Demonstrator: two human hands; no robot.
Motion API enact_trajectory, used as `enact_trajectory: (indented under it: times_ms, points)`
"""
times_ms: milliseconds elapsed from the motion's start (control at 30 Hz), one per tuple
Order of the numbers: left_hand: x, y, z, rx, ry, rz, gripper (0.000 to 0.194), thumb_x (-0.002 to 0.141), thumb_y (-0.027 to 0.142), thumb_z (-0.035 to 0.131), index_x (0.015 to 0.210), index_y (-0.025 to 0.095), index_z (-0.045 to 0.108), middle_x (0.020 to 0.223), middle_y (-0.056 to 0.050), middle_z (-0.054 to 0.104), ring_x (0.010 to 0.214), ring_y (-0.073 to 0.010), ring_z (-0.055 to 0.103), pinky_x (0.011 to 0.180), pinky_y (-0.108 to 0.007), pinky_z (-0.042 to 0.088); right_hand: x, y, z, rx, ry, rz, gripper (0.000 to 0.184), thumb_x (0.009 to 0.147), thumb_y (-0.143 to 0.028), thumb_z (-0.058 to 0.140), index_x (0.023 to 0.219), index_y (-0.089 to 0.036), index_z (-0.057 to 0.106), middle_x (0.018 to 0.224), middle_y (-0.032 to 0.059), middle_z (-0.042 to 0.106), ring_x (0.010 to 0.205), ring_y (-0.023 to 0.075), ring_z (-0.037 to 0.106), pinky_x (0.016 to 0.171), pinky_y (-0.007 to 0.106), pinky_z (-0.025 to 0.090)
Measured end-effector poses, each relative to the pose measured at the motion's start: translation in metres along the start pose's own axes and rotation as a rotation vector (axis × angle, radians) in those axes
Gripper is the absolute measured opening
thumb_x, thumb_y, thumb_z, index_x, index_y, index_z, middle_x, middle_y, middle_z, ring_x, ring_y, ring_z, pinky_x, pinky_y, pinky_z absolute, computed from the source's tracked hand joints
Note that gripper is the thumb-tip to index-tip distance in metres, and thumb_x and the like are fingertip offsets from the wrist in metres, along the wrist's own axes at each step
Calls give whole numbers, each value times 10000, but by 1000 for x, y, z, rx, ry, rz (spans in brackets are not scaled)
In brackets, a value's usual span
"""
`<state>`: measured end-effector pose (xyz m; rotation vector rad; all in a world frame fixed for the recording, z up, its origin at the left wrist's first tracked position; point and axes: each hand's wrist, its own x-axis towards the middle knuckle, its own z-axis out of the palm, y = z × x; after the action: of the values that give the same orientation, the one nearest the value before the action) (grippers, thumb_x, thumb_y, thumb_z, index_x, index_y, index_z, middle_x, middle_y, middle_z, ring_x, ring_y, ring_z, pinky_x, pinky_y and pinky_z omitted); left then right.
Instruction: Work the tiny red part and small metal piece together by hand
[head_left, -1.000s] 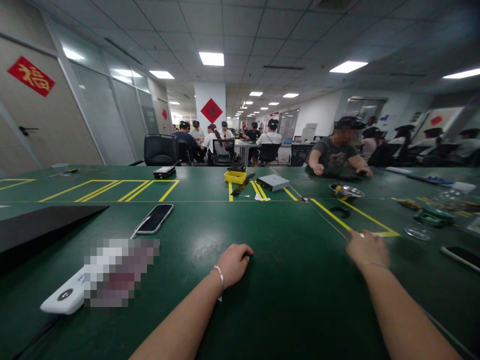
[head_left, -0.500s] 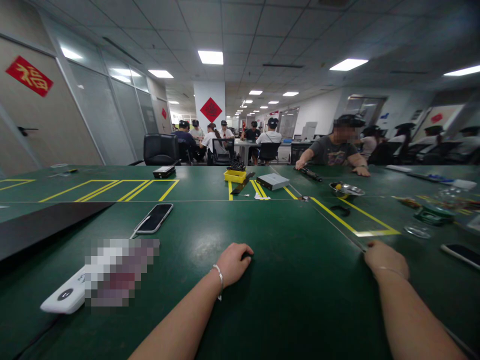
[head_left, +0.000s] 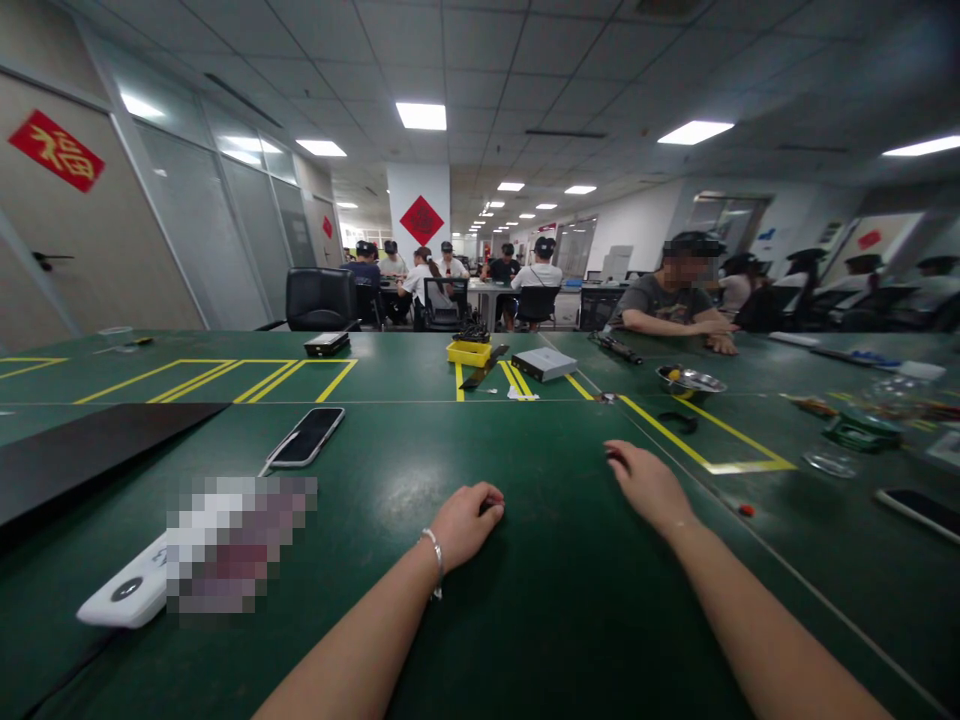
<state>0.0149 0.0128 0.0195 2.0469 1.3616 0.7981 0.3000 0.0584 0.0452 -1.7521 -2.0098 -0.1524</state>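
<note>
My left hand, with a silver bracelet at its wrist, rests on the green table. Its fingers curve loosely, a narrow dark gap separates forefinger and thumb, and no object shows there. Further right, my right hand is at or just above the tabletop. Its fingers are slightly bent and apart, with nothing visible in them. A small red-orange object lies to the right of this hand, beyond the table seam. It is too small to name.
Left are a phone, a white device and a dark panel. Ahead stand a yellow tray and a grey box. A metal bowl is to the right, before a seated person. Another phone lies far right.
My right hand has moved left and forward from beyond the seam, and the red-orange object now shows near where it was. My left hand stays put. The seated person has let go of a black object.
</note>
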Motion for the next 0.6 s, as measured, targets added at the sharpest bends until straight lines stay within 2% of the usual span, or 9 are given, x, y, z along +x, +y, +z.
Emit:
enact_trajectory:
  times_ms: [133,233,333,500,600]
  points:
    - [0,2,0,-121,-27,-41,320,757,399,392,984,210,516,827,-10,625,769,-151,550,692,-247,393,-15,-92,13,103,-60,-412,264,764,-167,391,1008,-190,491,864,38,571,804,156,501,735,293,406]
    - [1,2,1,-174,-65,1,290,768,383,376,911,202,552,804,-8,637,736,-143,557,667,-232,394,-30,-132,19,102,-79,-571,155,742,-120,417,844,-176,519,804,39,557,777,160,475,722,296,393]
    - [2,2,2,-157,-94,30,264,762,355,386,800,190,589,788,-14,640,711,-145,555,638,-226,393,-37,-140,23,143,-99,-601,134,707,-83,450,793,-171,504,808,34,548,764,154,460,706,287,396]
    - [3,5,4,-106,-79,-11,263,748,328,386,708,184,603,710,0,636,664,-141,552,599,-216,388,-38,-130,25,252,-103,-641,226,705,-56,432,881,-177,505,884,34,546,829,139,463,750,275,399]
    - [3,7,4,-155,-62,8,252,741,312,387,709,192,607,723,7,637,689,-138,551,625,-213,389,-39,-132,21,273,-96,-674,268,713,-83,427,948,-186,501,934,42,544,866,141,467,776,280,394]
